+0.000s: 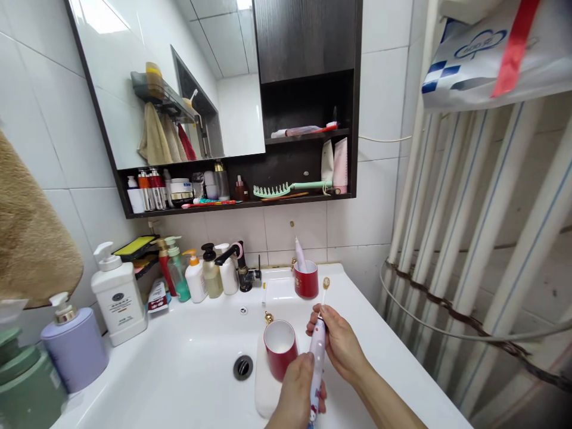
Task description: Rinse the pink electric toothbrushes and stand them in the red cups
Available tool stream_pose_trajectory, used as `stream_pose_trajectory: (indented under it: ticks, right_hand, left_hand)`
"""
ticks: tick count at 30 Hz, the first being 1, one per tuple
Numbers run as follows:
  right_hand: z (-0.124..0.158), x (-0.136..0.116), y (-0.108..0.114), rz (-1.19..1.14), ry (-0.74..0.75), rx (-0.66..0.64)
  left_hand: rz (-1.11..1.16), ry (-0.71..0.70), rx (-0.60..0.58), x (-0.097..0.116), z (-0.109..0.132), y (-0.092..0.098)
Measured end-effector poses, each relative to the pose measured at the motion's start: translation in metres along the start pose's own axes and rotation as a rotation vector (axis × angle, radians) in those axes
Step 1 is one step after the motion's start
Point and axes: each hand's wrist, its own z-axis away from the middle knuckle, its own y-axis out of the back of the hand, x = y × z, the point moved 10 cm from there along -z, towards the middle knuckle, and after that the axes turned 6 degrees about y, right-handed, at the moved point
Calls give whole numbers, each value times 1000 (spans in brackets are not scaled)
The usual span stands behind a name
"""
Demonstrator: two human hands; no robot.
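White tiles and a dark mirror cabinet back a bathroom sink (179, 369) set in a white counter (384, 357). Both hands meet over its near right side and share one electric toothbrush (319, 356), held nearly upright. The left hand (295, 390) is wrapped around the lower handle. The right hand (342, 345) closes its fingers on the upper handle from the right side. The slim neck and the brush head (326, 283) stand free above the hands.

Just left of the hands stands a red cup (280, 351), open and apparently empty. Beyond the hands, near the wall, a second red cup (306, 285) holds another brush. The drain (242, 367) lies further left of the near cup. Pump bottles (196, 277) line the back edge, well away to the left.

The toothbrush looks like stiff, smooth plastic. It is probably light but bottom-heavy from its motor and battery, and likely slick if wet. The thick handle looks the safe place to grip, low and middle as it is held now. The thin neck looks the weak part and would bear little sideways force. Whether a thumb rests on a button cannot be told.
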Motion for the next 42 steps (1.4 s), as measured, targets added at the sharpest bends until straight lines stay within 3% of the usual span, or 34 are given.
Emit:
stream_pose_trajectory:
  ticks: [11, 15, 21, 26, 29, 31, 35, 39, 42]
  right_hand:
    - [1, 2, 2, -37, -25, 10]
    - [1, 0, 1, -36, -22, 17]
    - [0, 0, 2, -27, -16, 41]
    - [-5, -8, 20, 17, 34, 118]
    - [-12, -20, 32, 186, 103, 172]
    - [-22, -18, 22, 435, 111, 97]
    - [-52, 12, -8, 906, 93, -12]
    - [-90, 49, -19, 1074, 58, 16]
    - [-115, 70, -17, 1226, 30, 25]
  left_hand:
    - [130, 148, -152, -13, -1, -10]
    - [40, 57, -90, -3, 0, -7]
    - [24, 65, -97, -2, 4, -8]
    - [-34, 67, -86, 0, 3, -3]
    - [54, 98, -32, 7, 1, 8]
    - [168, 101, 10, 17, 1, 20]
    - [296, 138, 48, 28, 3, 48]
    - [358, 174, 151, 21, -1, 76]
    - [391, 186, 191, 14, -9, 82]
